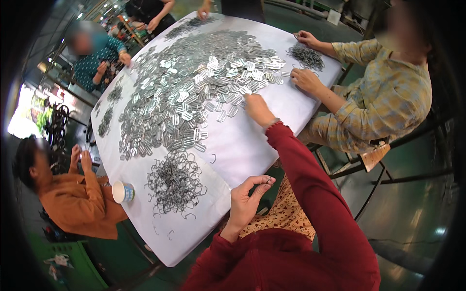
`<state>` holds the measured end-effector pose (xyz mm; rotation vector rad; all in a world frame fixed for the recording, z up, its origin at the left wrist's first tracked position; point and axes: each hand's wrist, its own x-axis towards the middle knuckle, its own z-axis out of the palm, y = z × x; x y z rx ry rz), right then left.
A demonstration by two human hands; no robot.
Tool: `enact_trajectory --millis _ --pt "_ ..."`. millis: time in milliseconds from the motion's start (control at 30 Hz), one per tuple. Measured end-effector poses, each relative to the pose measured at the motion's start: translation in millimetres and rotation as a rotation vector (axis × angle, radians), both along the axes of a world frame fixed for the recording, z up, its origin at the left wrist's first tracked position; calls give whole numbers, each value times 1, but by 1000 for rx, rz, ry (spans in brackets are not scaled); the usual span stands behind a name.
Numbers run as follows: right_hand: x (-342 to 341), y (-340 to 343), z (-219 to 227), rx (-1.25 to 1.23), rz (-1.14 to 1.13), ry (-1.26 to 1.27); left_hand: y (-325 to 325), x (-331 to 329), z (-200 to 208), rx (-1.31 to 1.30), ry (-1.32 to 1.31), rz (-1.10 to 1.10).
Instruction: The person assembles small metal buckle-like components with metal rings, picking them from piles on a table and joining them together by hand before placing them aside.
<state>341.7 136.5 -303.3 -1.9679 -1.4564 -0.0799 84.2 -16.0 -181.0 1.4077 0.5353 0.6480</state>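
Note:
A broad heap of flat, slotted metal buckle plates (194, 80) lies over the middle of the white-covered table (238, 150). My right hand (258, 110) reaches to the heap's near right edge, fingers curled down at the plates; its fingertips are hidden, so I cannot tell whether one is gripped. Just over the table's near edge, my left hand (246, 200) is closed in a pinch of thumb and forefinger. Something tiny shows at those fingertips, too small to name. Left of it on the table is a tangled pile of bent wire hooks (174, 182).
A paper cup (123, 192) stands at the left table edge. At the right, a person in a checked shirt (383, 92) handles another pile of wire hooks (307, 57). A person in orange (77, 199) sits at the left; others work at the far side.

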Motion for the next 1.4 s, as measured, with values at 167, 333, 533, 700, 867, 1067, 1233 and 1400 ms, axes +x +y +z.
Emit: enact_trajectory --millis 167,333,533,700,867,1067,1233,1400 --pt "-11 7 13 2 32 -8 0 1 -1 29 -21 -19" --pt "-40 -48 66 -16 167 531 5 -4 -3 123 -66 -7" --pt "-85 -166 139 94 197 934 5 6 -6 96 -43 122" --pt "-117 -216 161 226 158 762 15 7 3 276 2 165" --pt "-126 -227 174 270 100 651 10 8 0 232 -61 110" --pt "-134 -221 167 322 112 736 11 0 -6 283 27 137" --pt "-130 -227 148 317 121 829 20 -4 -18 313 49 202" --pt "-131 -229 151 264 122 755 104 -34 -59 785 702 424"
